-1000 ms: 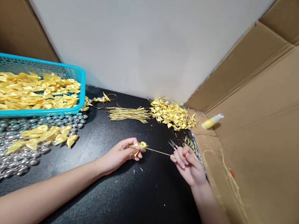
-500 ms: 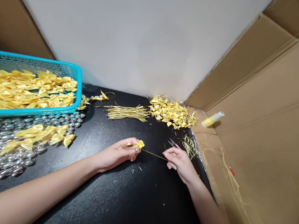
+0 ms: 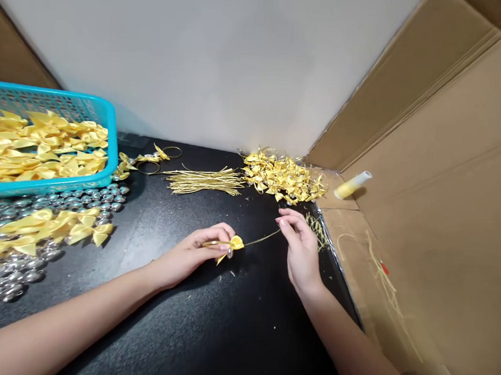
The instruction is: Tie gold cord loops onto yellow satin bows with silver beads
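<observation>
My left hand is closed on a yellow ribbon bow, which has a small silver bell or bead beneath it. A thin gold cord runs from the bow across to my right hand, whose thumb and fingers pinch its other end. The cord sags slightly between the two hands, above the black tabletop. Beyond them lies a bundle of cut gold cords. Behind my right hand is a heap of yellow bows on cords. The scissors seen earlier are hidden by my right hand.
On the left stands a turquoise basket filled with yellow bows. Many silver beads and loose bows lie before it. Cord scraps rest by the right edge. Cardboard walls and a small tube are on the right.
My right hand has turned and risen, still pinching the cord, which has gone from taut to slightly slack. My left hand stays nearly in place with the bow. The view has shifted slightly right.
</observation>
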Demonstrator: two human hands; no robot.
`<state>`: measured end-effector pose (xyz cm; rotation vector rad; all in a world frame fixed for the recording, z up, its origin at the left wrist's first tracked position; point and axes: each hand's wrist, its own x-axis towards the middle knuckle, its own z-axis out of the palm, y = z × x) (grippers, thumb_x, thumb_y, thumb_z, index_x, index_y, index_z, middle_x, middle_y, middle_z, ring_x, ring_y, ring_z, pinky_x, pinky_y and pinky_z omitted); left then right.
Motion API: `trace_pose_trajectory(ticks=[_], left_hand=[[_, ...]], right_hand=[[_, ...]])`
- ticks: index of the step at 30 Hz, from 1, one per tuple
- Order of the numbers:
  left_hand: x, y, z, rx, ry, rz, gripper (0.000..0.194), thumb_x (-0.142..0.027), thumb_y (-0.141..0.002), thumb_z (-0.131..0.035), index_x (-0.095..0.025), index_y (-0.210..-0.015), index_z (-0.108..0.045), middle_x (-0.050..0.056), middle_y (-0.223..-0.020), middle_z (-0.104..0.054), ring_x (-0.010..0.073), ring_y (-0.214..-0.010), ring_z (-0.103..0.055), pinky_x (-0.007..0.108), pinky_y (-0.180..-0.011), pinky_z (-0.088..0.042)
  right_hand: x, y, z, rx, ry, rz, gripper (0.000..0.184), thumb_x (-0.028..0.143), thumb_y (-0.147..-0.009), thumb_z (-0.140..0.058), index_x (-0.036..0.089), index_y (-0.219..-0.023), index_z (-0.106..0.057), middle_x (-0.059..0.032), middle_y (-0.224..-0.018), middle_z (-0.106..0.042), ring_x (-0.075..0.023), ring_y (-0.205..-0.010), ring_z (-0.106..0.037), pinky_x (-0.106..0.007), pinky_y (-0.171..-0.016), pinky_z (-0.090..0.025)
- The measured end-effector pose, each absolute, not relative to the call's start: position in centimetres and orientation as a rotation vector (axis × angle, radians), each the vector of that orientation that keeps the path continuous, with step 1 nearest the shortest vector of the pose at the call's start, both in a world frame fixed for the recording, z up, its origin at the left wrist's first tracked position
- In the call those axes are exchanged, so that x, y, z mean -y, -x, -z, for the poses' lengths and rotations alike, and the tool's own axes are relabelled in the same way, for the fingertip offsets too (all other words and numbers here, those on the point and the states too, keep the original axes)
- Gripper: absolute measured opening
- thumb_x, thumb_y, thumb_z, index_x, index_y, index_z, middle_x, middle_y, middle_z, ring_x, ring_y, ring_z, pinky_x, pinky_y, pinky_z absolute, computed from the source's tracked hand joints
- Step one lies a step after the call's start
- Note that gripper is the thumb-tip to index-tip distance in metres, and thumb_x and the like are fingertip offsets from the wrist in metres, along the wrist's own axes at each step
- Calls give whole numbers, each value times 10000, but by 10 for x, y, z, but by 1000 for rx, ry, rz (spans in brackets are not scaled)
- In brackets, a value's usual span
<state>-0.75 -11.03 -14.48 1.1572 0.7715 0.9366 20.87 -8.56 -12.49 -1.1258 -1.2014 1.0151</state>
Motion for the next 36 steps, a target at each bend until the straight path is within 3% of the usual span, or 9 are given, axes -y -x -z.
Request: trace_pose_trajectory(ticks=[3, 8, 12, 15, 22, 36], left_hand=[[110, 7, 144, -816, -1251, -926, 206, -286, -847, -636, -165, -680, -635, 22, -899, -527, 153, -814, -505, 273, -741, -376], [113, 3, 140, -868, -1278, -957, 233, -291, -856, -607, -170, -658, -592, 5, -847, -511, 137, -754, -494, 257, -678, -388], [114, -1, 139, -915, -1282, -997, 251, -290, -866, -589, -169, -647, -577, -7, -800, -504, 121, -696, -476, 245, -640, -383], [115, -3, 138, -943, -1255, -992, 227, -285, -856, -595, -170, -660, -594, -7, -804, -512, 116, -677, -473, 235, -605, -385], [117, -3, 138, -963, -1244, -986, 215, -282, -856, -591, -179, -669, -607, -6, -798, -533, 121, -685, -482, 237, -616, -397], [120, -2, 139, -964, -1249, -997, 202, -274, -872, -589, -187, -692, -621, -6, -812, -543, 127, -709, -502, 248, -657, -396]], right_hand=[[98, -199, 119, 1213, 911, -1152, 74, 228, -856, -651, 238, -818, -713, -36, -1027, -695, -186, -1023, -649, -345, -911, -496], [125, -182, 112, 1531, 868, -1089, 131, 135, -840, -652, 219, -847, -752, -34, -775, -730, -150, -722, -674, -277, -703, -528], [129, -175, 115, 1660, 960, -915, 131, 104, -821, -639, 177, -829, -748, -48, -738, -726, -142, -657, -657, -253, -643, -505], [127, -176, 120, 1688, 1043, -845, 137, 113, -834, -586, 157, -736, -672, -25, -663, -663, -129, -605, -604, -244, -606, -471], [124, -180, 127, 1865, 1074, -676, 249, 107, -825, -481, 192, -601, -411, 59, -549, -346, -82, -502, -362, -232, -522, -303], [123, -179, 125, 1872, 1059, -635, 248, 89, -805, -447, 209, -610, -352, 58, -560, -326, -83, -498, -327, -244, -505, -269]])
